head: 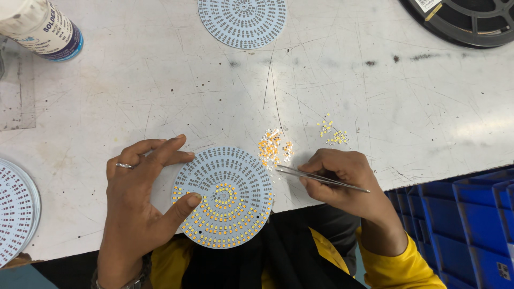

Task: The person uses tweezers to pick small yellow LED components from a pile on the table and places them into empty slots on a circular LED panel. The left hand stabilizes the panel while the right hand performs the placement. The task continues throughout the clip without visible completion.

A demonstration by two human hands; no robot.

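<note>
Pinching tweezers (321,178), right hand (342,179) nears loose chips (273,147); left hand (142,198), spread, steadies round board (223,197); jar (45,27) apparently well apart.

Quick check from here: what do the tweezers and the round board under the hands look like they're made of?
The tweezers in the right hand look like bare polished metal: thin, silver-grey, with a bright glint along the arms. The round board, steadied by the left hand, looks like a rigid circuit board with a matt white coating and rings of small pads, some filled with yellow chips; its core cannot be told.

table (417,107): white, scratched, glare at right | blue crates (460,225) below table edge, right
</note>
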